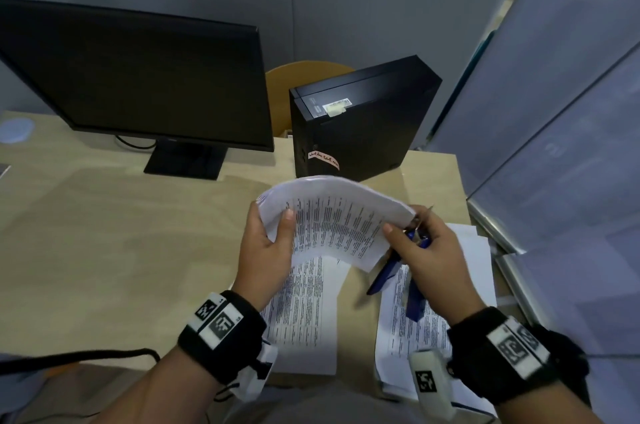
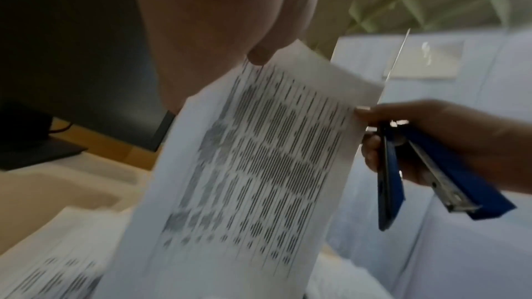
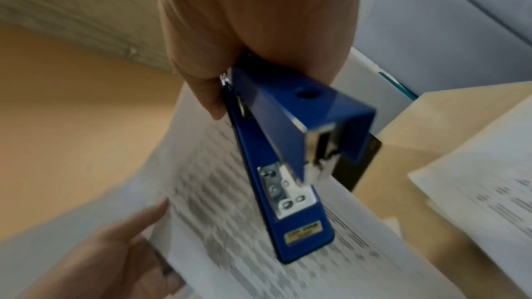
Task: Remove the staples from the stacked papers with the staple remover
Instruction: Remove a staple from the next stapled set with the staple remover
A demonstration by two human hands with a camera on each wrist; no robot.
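Note:
A stack of printed papers (image 1: 332,219) is held curved in the air above the desk. My left hand (image 1: 273,236) grips its left edge, thumb on the printed face. My right hand (image 1: 422,243) grips a blue stapler (image 1: 384,274) by its hinge end, at the stack's right corner; its thumb touches the paper's edge. In the left wrist view the stapler (image 2: 449,167) hangs with its two arms spread, beside the papers (image 2: 259,167). In the right wrist view the stapler (image 3: 282,144) points down over the sheet (image 3: 230,213). The staple itself is not visible.
Two more piles of printed sheets lie on the desk (image 1: 121,233), one below the hands (image 1: 304,313) and one at the right (image 1: 436,302). A black monitor (image 1: 138,77) and a black computer tower (image 1: 360,119) stand behind. A grey partition (image 1: 554,112) borders the right.

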